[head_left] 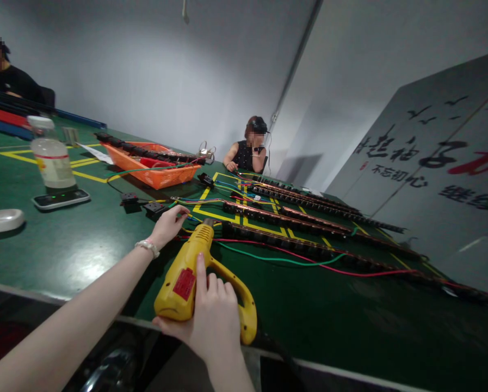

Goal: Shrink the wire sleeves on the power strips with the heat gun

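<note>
My right hand [216,307] grips a yellow heat gun [196,243] by its body, with the index finger laid along it and the looped handle on the right. Its nozzle [208,222] points away from me at thin wires on the table. My left hand [169,225], with a bracelet on the wrist, pinches the coloured wires [192,218] just left of the nozzle. Beyond this hand lies a black connector [154,208]. From the wires a long black strip [268,235] runs to the right, beside a green wire [276,260] and a red wire [350,271].
More copper-and-black strips [304,219] lie across the green table [117,245]. An orange basket [162,177] holds several strips. On the left stand a bottle [54,158], a phone-like device [61,199] and a white oval object [2,221]. One person [249,149] sits opposite, another [13,81] far left.
</note>
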Tool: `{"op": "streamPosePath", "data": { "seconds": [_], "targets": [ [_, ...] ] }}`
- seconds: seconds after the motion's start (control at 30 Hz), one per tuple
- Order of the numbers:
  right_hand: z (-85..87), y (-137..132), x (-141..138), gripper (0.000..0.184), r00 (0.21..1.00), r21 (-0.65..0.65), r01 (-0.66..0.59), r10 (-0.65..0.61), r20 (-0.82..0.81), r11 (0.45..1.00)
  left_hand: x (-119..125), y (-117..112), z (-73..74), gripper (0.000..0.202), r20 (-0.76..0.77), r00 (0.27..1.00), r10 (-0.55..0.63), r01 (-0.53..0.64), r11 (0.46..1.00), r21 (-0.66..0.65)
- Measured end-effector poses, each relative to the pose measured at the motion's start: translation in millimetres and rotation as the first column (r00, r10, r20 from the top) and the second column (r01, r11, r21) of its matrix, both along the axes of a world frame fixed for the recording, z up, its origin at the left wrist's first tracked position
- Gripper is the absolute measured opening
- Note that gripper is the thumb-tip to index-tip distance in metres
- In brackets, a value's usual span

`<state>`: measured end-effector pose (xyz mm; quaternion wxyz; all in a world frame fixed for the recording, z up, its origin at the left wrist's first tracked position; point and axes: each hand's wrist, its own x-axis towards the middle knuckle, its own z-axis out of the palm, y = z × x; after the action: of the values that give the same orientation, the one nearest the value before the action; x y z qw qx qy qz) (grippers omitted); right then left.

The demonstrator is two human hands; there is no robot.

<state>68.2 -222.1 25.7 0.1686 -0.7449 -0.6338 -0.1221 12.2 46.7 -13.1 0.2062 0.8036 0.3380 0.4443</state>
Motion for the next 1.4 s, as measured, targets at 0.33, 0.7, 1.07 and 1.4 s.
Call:
{"op": "streamPosePath", "data": {
  "seconds": [0.33, 0.7, 1.07, 1.4],
  "targets": [
    [-0.9, 19.8, -19.1, 0.136, 0.997, 0.004, -0.076, 0.077, -0.014, 0.997, -3.9, -1.6, 6.2, 0.031, 0.060, 0.997, -0.057, 0.061, 0.996, -0.066],
    [2.1, 10.5, 4.8, 0.130, 0.994, -0.023, -0.101, 0.100, -0.038, 0.995, -4.4, -6.4, 6.6, 0.028, 0.022, 0.999, -0.035, 0.037, 0.996, -0.077],
    [6.7, -9.1, 30.1, 0.121, 0.994, -0.054, -0.050, 0.045, -0.102, 0.997, -4.8, -12.7, 9.9, 0.022, -0.094, 0.994, 0.052, -0.055, 0.998, -0.036],
    [3.7, -13.4, 26.2, 0.131, 1.000, 0.030, 0.012, -0.012, 0.016, 0.999, -1.8, -9.9, 8.7, 0.023, -0.057, 0.997, 0.046, -0.042, 0.996, 0.073]
  ]
}}
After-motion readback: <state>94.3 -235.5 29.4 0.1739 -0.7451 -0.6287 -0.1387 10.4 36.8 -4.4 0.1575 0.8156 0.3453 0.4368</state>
